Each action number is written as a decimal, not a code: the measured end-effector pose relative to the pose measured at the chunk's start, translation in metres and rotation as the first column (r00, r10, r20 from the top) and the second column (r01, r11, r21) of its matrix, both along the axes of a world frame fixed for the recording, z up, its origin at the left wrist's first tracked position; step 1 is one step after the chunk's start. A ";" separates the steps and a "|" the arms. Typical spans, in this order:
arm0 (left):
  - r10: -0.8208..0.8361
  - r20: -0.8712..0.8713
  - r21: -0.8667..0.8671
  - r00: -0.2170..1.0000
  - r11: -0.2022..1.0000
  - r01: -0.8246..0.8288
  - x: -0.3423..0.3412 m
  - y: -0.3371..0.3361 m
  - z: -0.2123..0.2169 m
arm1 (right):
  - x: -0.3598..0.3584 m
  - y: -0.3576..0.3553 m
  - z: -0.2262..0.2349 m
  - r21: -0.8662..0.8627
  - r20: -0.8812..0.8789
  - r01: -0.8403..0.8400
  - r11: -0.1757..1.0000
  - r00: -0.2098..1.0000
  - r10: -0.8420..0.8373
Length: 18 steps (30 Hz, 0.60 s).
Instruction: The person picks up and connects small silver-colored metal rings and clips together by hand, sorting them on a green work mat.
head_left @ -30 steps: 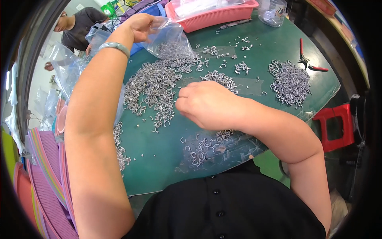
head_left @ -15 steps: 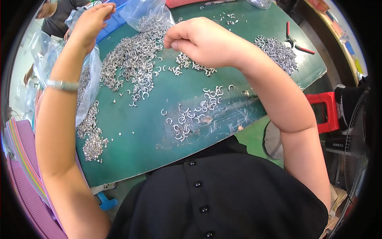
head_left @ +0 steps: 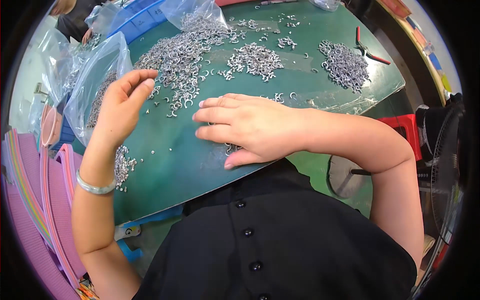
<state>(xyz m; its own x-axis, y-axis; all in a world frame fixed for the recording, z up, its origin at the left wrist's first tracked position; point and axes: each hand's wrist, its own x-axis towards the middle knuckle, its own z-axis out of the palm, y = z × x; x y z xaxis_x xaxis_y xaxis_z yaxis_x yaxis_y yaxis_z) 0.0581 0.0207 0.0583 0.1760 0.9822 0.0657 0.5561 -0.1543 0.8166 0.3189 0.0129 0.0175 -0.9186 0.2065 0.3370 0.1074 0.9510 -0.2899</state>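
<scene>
My right hand (head_left: 245, 122) lies palm down with its fingers spread, over a small batch of C-shaped metal rings (head_left: 233, 148) near the table's front edge. The hand covers most of that batch. Raised at the left, my left hand (head_left: 125, 102) has its fingers curled in toward the thumb; anything between them is hidden. Beyond it spreads a big heap of C-shaped metal rings (head_left: 175, 57). A smaller pile of pale metal rings (head_left: 255, 61) sits in the middle of the green table (head_left: 165, 185).
A grey ring pile (head_left: 345, 67) and red-handled pliers (head_left: 367, 50) are at the right. Open plastic bags (head_left: 122, 55) and a blue basket (head_left: 135, 22) stand at the left. Below them are tiny metal bits (head_left: 122, 167). Another person (head_left: 77, 20) is at far left.
My right hand has come down toward me from the middle pile onto the near batch, its fingers spreading. The left hand has drawn back from near the blue basket.
</scene>
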 end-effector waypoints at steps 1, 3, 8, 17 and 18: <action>-0.008 0.006 0.006 1.000 1.000 0.008 0.001 -0.002 -0.002 | 0.001 -0.001 -0.002 0.006 0.006 0.008 1.000 1.000 -0.008; 0.004 -0.022 -0.023 1.000 1.000 -0.004 0.002 -0.012 -0.006 | 0.001 -0.004 -0.015 0.068 0.032 -0.035 0.997 0.999 0.033; -0.004 -0.018 -0.075 1.000 0.997 0.003 0.006 -0.021 -0.010 | 0.000 -0.004 -0.023 0.054 0.030 0.048 0.997 0.998 -0.050; -0.064 -0.096 -0.052 0.993 0.997 0.059 0.013 -0.022 -0.011 | 0.051 0.001 -0.021 0.051 -0.075 0.216 0.975 0.975 -0.212; -0.068 -0.107 -0.046 0.992 0.997 0.063 0.013 -0.021 -0.011 | 0.057 0.003 -0.021 0.045 -0.077 0.223 0.974 0.973 -0.219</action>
<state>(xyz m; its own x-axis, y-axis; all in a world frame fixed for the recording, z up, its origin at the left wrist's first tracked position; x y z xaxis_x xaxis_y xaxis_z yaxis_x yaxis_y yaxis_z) 0.0714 -0.0006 0.0468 0.2440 0.9698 0.0014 0.6313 -0.1599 0.7589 0.3760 0.0158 -0.0031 -0.8255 0.3820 0.4155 0.2976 0.9201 -0.2545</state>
